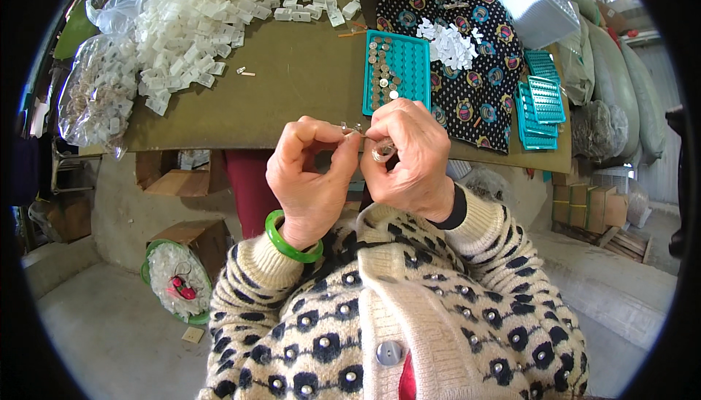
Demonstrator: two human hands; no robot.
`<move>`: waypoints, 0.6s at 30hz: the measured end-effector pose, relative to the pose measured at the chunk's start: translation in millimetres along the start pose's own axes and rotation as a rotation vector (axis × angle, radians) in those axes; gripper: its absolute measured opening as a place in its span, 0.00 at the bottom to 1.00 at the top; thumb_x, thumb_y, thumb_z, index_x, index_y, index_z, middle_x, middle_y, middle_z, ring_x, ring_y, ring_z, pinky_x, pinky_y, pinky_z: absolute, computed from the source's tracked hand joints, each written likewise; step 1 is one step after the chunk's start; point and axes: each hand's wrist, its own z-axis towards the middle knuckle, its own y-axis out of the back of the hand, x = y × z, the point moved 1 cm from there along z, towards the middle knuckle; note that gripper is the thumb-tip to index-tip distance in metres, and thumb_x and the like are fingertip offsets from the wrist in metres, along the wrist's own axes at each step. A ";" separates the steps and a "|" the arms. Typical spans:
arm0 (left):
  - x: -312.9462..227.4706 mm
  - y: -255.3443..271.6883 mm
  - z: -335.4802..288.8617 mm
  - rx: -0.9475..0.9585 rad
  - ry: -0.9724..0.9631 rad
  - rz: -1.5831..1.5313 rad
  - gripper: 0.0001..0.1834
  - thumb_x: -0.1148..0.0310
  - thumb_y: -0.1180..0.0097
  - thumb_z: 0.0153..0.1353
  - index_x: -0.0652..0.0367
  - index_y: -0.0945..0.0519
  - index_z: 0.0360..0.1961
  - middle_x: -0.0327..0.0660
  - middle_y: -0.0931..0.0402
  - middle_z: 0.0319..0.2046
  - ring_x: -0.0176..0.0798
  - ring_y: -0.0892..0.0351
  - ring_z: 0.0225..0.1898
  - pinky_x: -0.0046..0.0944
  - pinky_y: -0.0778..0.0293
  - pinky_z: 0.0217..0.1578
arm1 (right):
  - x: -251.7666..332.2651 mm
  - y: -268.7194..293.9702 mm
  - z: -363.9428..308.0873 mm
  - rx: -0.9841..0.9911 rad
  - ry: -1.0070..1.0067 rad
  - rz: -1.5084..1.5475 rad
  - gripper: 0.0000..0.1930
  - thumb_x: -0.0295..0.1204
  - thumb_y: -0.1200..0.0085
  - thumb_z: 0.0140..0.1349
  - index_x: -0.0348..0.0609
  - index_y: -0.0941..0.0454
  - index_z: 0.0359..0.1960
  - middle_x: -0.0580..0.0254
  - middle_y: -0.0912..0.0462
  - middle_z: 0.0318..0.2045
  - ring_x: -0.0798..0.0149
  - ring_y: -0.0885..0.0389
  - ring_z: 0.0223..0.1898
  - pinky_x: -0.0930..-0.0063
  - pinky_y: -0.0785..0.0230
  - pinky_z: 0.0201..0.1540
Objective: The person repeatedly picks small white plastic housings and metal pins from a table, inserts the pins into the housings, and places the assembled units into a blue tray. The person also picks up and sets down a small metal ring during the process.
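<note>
My left hand [312,166], with a green bangle on its wrist, is closed with thumb and forefinger in a pinch. At its fingertips is a small shiny piece [351,128], too small to name. Close beside it, my right hand [410,158] is also closed in a pinch. A pale, glossy coiled loop [383,151] shows between its curled fingers. Both hands are raised at the table's near edge, with their fingertips nearly meeting. Just beyond the right hand lies a teal ridged tray [415,71], with round metallic pieces [380,64] along its left side.
Heaped small clear plastic boxes [197,24] cover the table's far left, beside a clear bag [98,93]. White tags [449,44] lie on a patterned black cloth [478,112]. More teal trays [539,112] stack at right. A green-rimmed basket [203,318] stands on the floor.
</note>
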 end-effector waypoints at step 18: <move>2.9 7.4 -2.0 0.011 0.272 -0.378 0.13 0.85 0.38 0.57 0.65 0.28 0.40 0.40 0.22 0.32 0.30 0.19 0.32 0.28 0.20 0.34 | -1.3 3.4 -1.2 0.129 -0.020 0.151 0.13 0.17 0.40 0.49 0.39 0.25 0.37 0.57 0.23 0.31 0.55 0.22 0.31 0.64 0.30 0.34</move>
